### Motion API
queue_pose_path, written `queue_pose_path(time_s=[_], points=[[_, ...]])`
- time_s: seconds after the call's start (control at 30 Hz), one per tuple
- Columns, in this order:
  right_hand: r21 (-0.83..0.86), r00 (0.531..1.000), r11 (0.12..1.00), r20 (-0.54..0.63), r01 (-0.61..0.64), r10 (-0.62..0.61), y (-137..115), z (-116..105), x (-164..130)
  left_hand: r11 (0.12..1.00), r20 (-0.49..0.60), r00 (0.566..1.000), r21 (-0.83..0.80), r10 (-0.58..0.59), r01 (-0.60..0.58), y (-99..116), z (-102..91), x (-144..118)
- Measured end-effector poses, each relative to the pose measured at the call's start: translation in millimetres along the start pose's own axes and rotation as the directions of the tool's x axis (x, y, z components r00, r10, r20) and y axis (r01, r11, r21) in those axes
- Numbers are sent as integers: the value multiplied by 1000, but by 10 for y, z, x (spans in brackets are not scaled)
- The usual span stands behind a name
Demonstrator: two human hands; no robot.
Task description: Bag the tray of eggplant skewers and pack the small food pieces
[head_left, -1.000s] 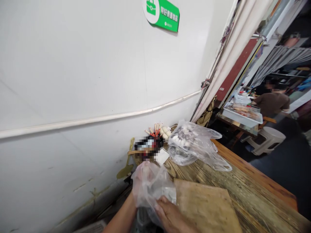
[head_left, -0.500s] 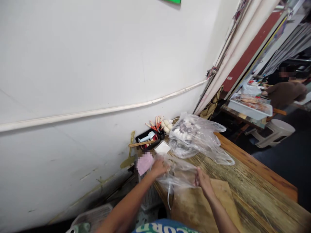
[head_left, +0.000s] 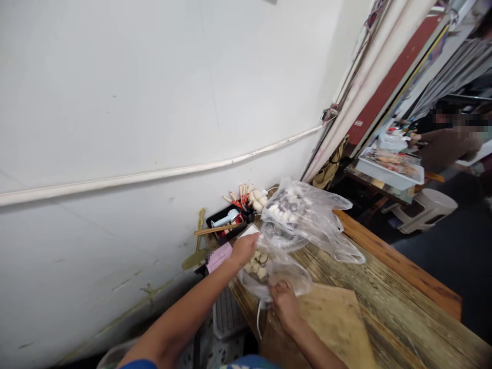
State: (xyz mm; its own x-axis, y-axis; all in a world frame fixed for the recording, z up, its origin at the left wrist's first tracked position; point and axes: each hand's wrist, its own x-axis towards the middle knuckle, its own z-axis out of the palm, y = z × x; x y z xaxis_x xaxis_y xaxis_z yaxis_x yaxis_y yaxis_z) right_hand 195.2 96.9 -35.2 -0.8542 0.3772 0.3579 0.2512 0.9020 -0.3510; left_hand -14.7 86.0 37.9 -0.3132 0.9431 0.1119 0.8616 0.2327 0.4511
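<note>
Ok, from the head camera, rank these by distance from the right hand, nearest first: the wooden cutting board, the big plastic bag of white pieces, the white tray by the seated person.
1. Wooden cutting board: right beside the right hand, on the table.
2. Big plastic bag: farther back on the table, near the wall.
3. White tray: farthest, off the table, at upper right.

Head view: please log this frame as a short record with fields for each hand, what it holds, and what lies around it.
left hand: grips the far edge of the small clear plastic bag
right hand: grips the bag's near edge
bag contents: pale round pieces
surface: wooden table, wooden cutting board beside the bag
nearby: larger clear bag of food, black tray of utensils by the wall
</note>
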Motion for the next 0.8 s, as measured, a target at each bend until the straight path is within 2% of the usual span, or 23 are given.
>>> queue_pose_path(time_s=[0.07, 0.1, 0.13, 0.2, 0.23, 0.3, 0.37, 0.4, 0.47, 0.53, 0.6, 0.67, 0.73, 0.8], points=[[28, 998, 998, -36, 54, -53, 103, -265, 89, 1000, -66, 998, 5, 5, -4, 55, -225, -5], [30, 992, 995, -90, 94, -91, 135, -434, 125, 1000, -84, 996, 15, 13, -12, 107, -334, -42], [15, 986, 995, -142, 95, -92, 147, -606, 155, 999, -83, 996, 31, 24, -21, 170, -432, -102], [65, 980, 987, -146, 146, -136, 112, -911, 203, 998, -41, 999, 60, 18, -15, 308, -588, -278], [99, 975, 982, -167, 164, -146, 74, -1029, 221, 999, -40, 999, 47, -9, 11, 369, -651, -390], [159, 959, 972, -255, 171, -127, -27, -1191, 238, 992, -131, 984, -47, -120, 114, 454, -757, -657], [160, 928, 973, -357, 170, -103, -167, -1267, 235, 966, -237, 940, -149, -244, 213, 493, -842, -979], [157, 921, 966, -364, 204, -136, -261, -1276, 226, 953, -250, 926, -181, -283, 242, 501, -872, -1159], [184, 911, 924, -313, 335, -268, -511, -1236, 198, 933, -207, 930, -266, -303, 244, 506, -900, -1551], [278, 918, 878, -187, 390, -348, -838, -1113, 153, 875, -126, 954, -444, -274, 192, 504, -881, -1977], [397, 940, 867, 27, 301, -339, -1209, -922, 74, 783, -64, 977, -610, -202, 122, 503, -822, -2433], [416, 926, 889, 221, 194, -305, -1587, -707, -62, 722, -29, 987, -685, -159, 96, 514, -728, -2920], [368, 893, 909, 317, 193, -318, -1952, -513, -251, 700, -42, 971, -701, -237, 140, 536, -610, -3422], [376, 841, 893, 374, 248, -391, -2308, -359, -451, 687, -94, 918, -693, -386, 218, 540, -494, -3923]])
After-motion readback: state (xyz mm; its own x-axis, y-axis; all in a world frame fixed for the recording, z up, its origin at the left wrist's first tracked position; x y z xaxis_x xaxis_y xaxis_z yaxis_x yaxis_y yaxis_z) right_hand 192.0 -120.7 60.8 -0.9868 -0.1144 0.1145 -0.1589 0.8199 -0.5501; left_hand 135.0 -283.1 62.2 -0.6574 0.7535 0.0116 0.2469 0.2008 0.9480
